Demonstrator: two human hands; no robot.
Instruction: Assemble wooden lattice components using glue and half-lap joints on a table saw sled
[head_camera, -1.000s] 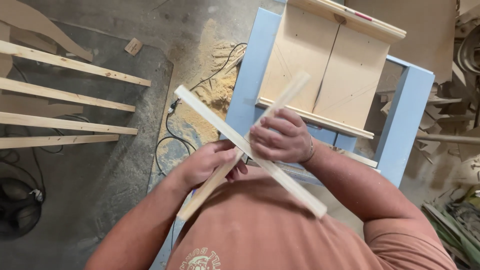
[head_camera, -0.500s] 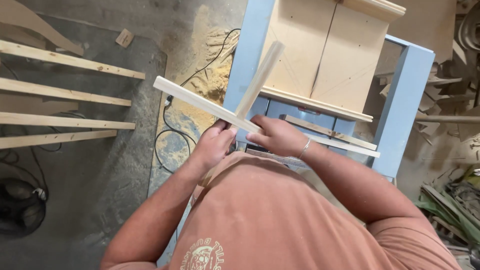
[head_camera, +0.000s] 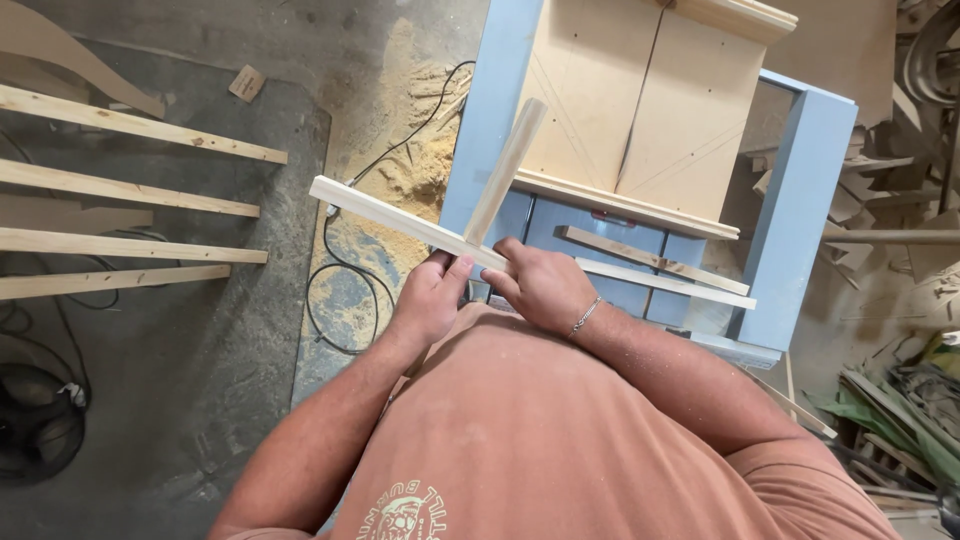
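A: From the head view, how are the hands gripping?
B: The left hand (head_camera: 432, 297) and right hand (head_camera: 540, 285) are closing their fingers around two crossed wooden strips (head_camera: 415, 222) over the blue saw table (head_camera: 795, 215); pinching tight at the crossing is looking wise.
A: Counts?
B: Two strips held, one lying on the table, four slats (head_camera: 130, 190) on the floor.
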